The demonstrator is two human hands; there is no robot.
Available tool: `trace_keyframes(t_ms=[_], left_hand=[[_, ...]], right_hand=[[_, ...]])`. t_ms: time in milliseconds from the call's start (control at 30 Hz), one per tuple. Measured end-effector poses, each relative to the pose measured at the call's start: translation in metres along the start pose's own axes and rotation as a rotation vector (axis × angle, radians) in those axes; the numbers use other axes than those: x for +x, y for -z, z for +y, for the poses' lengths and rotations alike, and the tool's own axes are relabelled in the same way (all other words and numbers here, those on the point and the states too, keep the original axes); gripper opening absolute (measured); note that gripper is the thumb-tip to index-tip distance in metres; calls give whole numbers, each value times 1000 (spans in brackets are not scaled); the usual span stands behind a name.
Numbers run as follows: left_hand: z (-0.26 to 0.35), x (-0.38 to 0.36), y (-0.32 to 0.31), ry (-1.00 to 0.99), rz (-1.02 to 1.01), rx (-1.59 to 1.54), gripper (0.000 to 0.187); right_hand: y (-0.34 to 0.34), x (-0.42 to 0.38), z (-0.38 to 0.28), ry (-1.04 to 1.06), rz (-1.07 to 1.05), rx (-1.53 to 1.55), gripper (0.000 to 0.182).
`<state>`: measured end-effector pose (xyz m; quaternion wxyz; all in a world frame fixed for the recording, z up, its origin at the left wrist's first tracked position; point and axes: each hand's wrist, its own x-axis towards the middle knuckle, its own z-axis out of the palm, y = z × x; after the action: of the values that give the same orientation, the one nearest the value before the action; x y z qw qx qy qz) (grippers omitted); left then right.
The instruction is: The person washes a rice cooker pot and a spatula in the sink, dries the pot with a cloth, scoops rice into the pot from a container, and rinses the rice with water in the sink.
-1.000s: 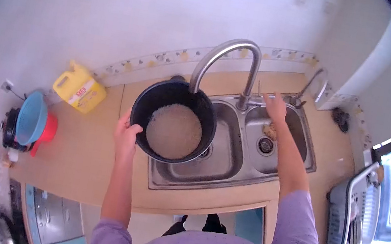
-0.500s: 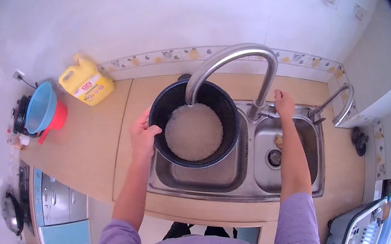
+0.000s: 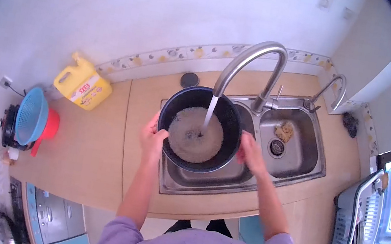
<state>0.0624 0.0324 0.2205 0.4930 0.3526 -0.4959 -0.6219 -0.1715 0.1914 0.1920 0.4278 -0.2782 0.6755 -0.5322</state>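
A dark inner pot (image 3: 173,103) of the rice-cooker kind is held over the left sink basin (image 3: 227,178). Pale grains that look like rice (image 3: 192,144) lie in it under cloudy water. From the curved tap (image 3: 258,50) a stream of water (image 3: 209,114) pours into the middle of the pot. My left hand (image 3: 153,136) grips the left rim, thumb on top. On the opposite side my right hand (image 3: 250,153), slightly blurred, holds the right rim; some of its fingers are hidden behind the wall. The tap's lever (image 3: 278,94) stands upright.
A yellow-brown sponge or scrubber (image 3: 284,131) lies in the right basin (image 3: 302,159). A smaller tap (image 3: 336,88) stands behind it. On the left are a yellow jug (image 3: 83,85), a blue colander (image 3: 32,116) and a red container (image 3: 52,124). A dish rack (image 3: 355,224) is at right.
Water now runs from the tap, where none showed before. My right hand has left the tap lever and taken the pot's right rim. The pot sits slightly further right in view.
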Motion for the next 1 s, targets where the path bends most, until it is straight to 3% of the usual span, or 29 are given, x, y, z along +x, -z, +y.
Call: trace_keyframes(t_ms=[33,100,200,300,400,433,500,533,667,767,800,833,900,933,967,1000], left_hand=[[0,1,4,-8,11,-6,63],[10,10,-2,-21,-16,12,60],[-3,27,-26,-1,-62,-34,53],[-28,3,-38,134,-70,52,52],[-35,-29,-19,174,-17,14,52],[-32,-33,-12,165,3,2,53],[-19,-26,4,164,-28,107,51],[-14,-19,4,138,-47,106,50],[11,4,-32,71,-118,147,47],[-4,-8,-41,175,-95,186,47],[-25,-11,-36,136,-116,80,48],[-29,-19,-28,162,-89,193,47],[-30,-33,-23,88,-26,48,48],[-29,-32,-11,130,-34,74,47],[-22,-31,-1,175,-39,103,46],[-21,-25,-1,79,-21,123,46]], right_hand=[[-17,-2,-13,37,29,24,42],[-18,25,-11,351,130,-324,33],[8,43,-21,388,209,-324,26],[41,18,-18,322,156,-437,27],[26,-24,2,87,109,-345,26],[20,-25,29,140,123,-328,26],[-1,-22,17,133,45,-178,25],[-3,-6,28,239,66,-262,24],[12,19,12,222,103,-230,22],[38,14,16,212,136,-182,22],[42,4,16,265,154,-312,22],[39,-5,24,226,166,-316,21],[29,-20,40,155,187,-324,20],[16,-30,21,107,103,-113,21],[11,-27,21,89,58,-107,23],[6,-21,21,118,52,-115,23]])
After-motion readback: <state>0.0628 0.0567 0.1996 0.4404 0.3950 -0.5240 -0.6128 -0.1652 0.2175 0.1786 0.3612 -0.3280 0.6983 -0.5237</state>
